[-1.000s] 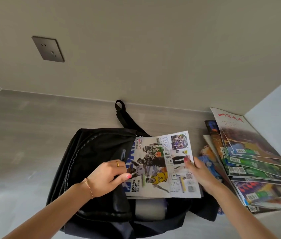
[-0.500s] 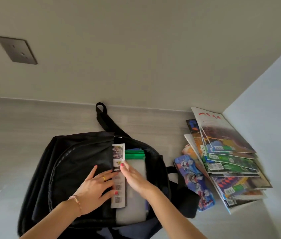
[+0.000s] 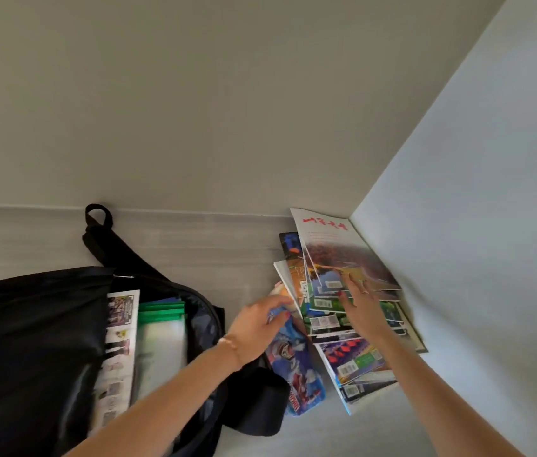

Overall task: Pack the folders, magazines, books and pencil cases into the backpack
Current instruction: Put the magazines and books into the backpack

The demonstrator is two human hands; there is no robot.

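Observation:
The black backpack (image 3: 32, 331) lies open on the grey surface at the left. Inside it stand a basketball magazine (image 3: 118, 344) and green-edged clear folders (image 3: 161, 328). To its right lies a blue cartoon pencil case (image 3: 296, 367). My left hand (image 3: 260, 328) rests on the pencil case's upper end, fingers curled over it. A fanned pile of magazines (image 3: 352, 357) fills the corner at the right. My right hand (image 3: 359, 301) lies flat on that pile with fingers spread, holding nothing.
A white side wall (image 3: 475, 258) rises right beside the magazine pile, and the back wall runs behind it. The backpack's strap with its loop (image 3: 98, 219) stretches toward the back wall. Bare grey surface shows between the backpack and the pile.
The basketball magazine went into the backpack and both hands left it. They moved right: the left onto the pencil case, the right onto the magazine pile. The view swung right.

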